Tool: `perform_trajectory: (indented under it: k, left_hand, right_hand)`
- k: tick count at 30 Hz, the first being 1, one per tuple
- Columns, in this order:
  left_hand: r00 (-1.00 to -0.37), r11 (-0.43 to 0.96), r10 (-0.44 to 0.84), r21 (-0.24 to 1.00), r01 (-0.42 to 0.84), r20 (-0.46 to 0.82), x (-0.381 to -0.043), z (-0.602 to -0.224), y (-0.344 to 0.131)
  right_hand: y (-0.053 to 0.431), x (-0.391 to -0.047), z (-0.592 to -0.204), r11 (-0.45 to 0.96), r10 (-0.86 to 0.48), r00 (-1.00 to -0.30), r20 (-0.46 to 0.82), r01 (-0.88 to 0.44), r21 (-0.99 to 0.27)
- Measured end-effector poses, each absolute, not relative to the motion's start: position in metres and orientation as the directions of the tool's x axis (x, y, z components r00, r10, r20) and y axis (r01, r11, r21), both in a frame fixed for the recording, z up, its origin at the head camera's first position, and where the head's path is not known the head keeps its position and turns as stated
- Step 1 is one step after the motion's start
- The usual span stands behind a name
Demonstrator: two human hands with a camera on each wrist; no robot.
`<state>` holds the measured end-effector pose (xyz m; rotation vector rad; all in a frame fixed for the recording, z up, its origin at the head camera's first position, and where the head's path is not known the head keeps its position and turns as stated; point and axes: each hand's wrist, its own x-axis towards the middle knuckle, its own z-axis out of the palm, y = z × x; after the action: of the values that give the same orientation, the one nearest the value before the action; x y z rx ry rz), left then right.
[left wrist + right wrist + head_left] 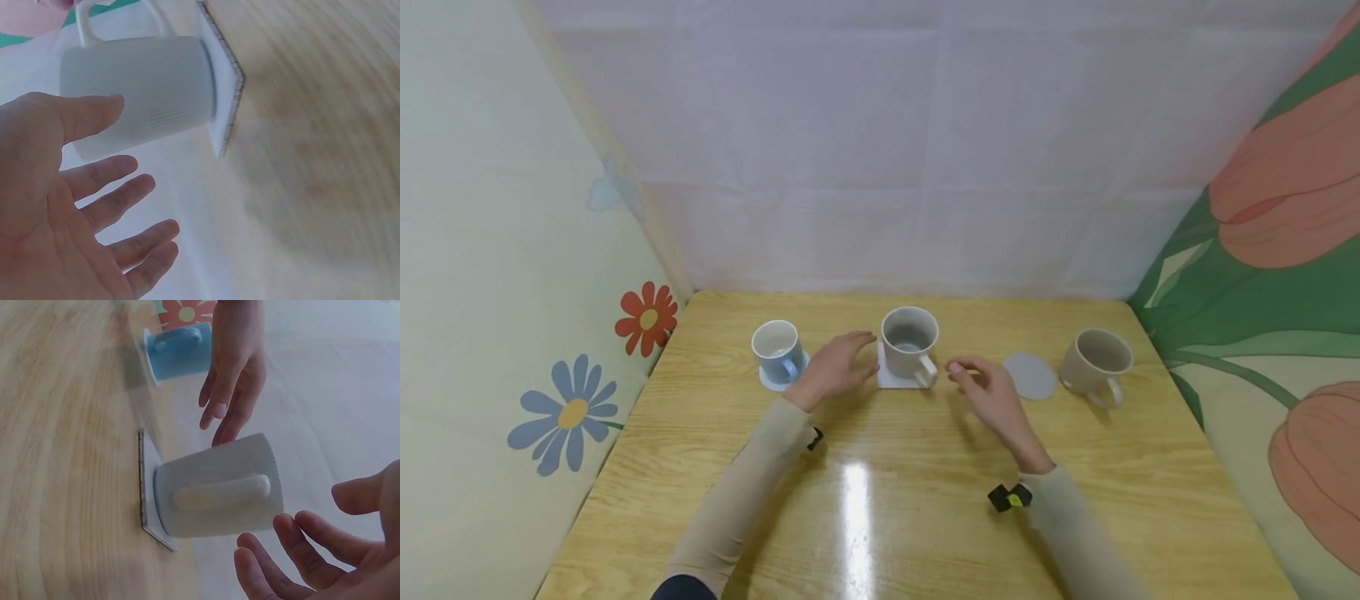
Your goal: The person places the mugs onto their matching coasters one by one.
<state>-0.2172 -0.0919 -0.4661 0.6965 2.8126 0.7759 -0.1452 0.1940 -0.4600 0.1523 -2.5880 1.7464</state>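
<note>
A white mug (901,354) stands upright on a square white coaster (891,380) at the middle of the table, its handle turned toward the front right. To its left, my left hand (837,367) has its fingers spread and holds nothing; in the left wrist view a gap shows between the fingertips and the mug. On the mug's other side is my right hand (988,392), fingers loosely bent around nothing. From the right wrist view, its fingertips (284,522) appear close to the mug's rim; whether they touch, I cannot tell.
A blue mug (784,367) sits on a round coaster (770,383) at the left. Toward the right lies a round grey coaster (1030,376), with a beige mug (1084,375) directly on the wooden table (940,517) beside it. A pale cloth wall (880,233) borders the back.
</note>
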Motion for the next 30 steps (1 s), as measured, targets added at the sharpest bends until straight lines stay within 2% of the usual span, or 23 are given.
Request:
perform_trajectory:
  k: [9, 18, 30]
  left_hand:
    - [-0.877, 0.752, 0.477, 0.492, 0.439, 0.054, -0.215, -0.457, -0.089]
    - [-0.865, 0.743, 0.480, 0.458, 0.488, 0.143, -0.219, -0.440, -0.082]
    - [-0.828, 0.715, 0.526, 0.424, 0.555, 0.197, -0.221, -0.423, -0.065]
  right_hand:
    - [0.210, -0.140, -0.447, 0.370, -0.047, -0.995, 0.091, -0.102, -0.923]
    - [0.230, -0.139, -0.431, 0.452, -0.041, -0.986, 0.160, -0.161, -0.878]
    - [0.258, -0.134, -0.417, 0.554, -0.031, -0.986, 0.167, -0.156, -0.818]
